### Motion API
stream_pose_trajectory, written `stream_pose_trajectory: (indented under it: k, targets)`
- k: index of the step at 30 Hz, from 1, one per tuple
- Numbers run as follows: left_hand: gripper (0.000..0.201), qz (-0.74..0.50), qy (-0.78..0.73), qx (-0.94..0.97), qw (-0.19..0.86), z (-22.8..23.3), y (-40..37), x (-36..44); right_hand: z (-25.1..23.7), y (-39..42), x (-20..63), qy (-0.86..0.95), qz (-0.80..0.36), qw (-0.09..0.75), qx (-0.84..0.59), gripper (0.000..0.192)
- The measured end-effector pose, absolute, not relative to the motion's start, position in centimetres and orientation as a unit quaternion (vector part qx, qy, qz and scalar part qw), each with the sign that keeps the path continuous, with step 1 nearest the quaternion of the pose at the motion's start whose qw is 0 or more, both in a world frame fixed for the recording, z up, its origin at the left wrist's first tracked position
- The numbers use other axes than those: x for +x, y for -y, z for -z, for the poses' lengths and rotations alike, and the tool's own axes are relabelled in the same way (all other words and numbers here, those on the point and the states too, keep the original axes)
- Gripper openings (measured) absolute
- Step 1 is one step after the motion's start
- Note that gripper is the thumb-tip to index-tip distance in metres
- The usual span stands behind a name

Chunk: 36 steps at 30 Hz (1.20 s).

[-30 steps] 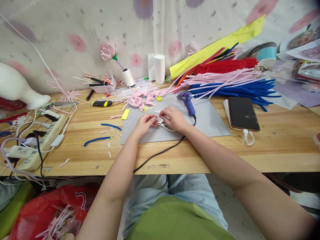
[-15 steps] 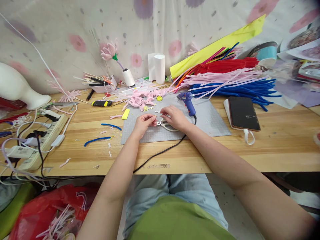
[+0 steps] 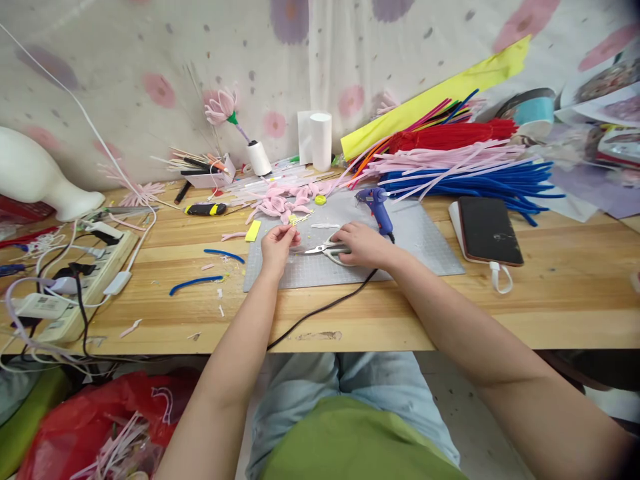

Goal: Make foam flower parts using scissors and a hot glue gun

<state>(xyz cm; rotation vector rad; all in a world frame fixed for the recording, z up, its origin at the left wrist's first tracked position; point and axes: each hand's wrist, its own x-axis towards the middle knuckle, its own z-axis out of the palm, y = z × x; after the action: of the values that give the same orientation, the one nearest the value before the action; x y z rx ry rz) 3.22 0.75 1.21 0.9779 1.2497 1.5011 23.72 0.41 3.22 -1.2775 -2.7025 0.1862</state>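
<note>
We judge this a scissors [image 3: 316, 250] step: right hand [image 3: 367, 245] over the handles [image 3: 330, 249], grip unclear; left hand [image 3: 278, 248] pinched narrow, contents hidden. Next move, we think, calls for firmly held handles.

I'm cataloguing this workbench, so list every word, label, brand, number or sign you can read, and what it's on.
None can be read.
White adapter on the left: dark printed marks, too small.
Package near the right edge: any print too blurred.
Cutting mat: grid lines, no legible numbers.
</note>
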Motion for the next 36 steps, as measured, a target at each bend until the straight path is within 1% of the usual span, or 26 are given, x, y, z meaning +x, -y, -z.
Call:
stream_pose_trajectory:
  k: [2,4,8,10,12,16,18,22,27,31,36]
  targets:
    - [0.023,-0.616,-0.511,0.393,0.452,-1.3,-0.9,2.9,-3.4,-0.4,24.0,0.899,-0.077,0.056,-0.428,0.033]
    - [0.021,-0.619,-0.521,0.382,0.448,-1.4,-1.1,2.4,-3.7,-0.5,24.6,0.894,-0.113,0.065,-0.429,0.030]
    - [0.020,-0.609,-0.535,0.360,0.461,-1.3,-1.5,1.7,-3.7,-0.7,25.3,0.844,-0.200,0.167,-0.469,0.030]
    - [0.019,-0.604,-0.535,0.357,0.471,-1.2,-1.5,1.7,-3.4,-0.9,25.0,0.828,-0.221,0.206,-0.472,0.030]
    - [0.018,-0.598,-0.533,0.357,0.481,-1.2,-1.4,1.8,-2.8,-1.1,24.5,0.826,-0.210,0.232,-0.469,0.031]
    - [0.016,-0.587,-0.528,0.362,0.496,-1.2,-1.2,2.1,-1.9,-1.2,23.7,0.817,-0.140,0.265,-0.492,0.041]
    - [0.016,-0.585,-0.527,0.363,0.498,-1.2,-1.2,2.1,-1.7,-1.1,23.4,0.822,-0.114,0.249,-0.500,0.043]
    - [0.017,-0.582,-0.527,0.367,0.499,-1.2,-1.1,2.1,-1.8,-0.5,23.0,0.844,-0.059,0.173,-0.505,0.042]
    - [0.014,-0.576,-0.523,0.366,0.511,-1.2,-1.1,2.0,-2.2,0.0,22.6,0.832,0.009,0.116,-0.543,0.049]
    - [0.013,-0.567,-0.519,0.374,0.519,-1.1,-1.1,1.9,-2.3,0.0,22.4,0.834,0.015,0.090,-0.545,0.053]
    - [0.017,-0.564,-0.513,0.381,0.523,-1.1,-1.1,1.8,-2.2,-0.1,22.5,0.831,0.019,0.080,-0.550,0.055]
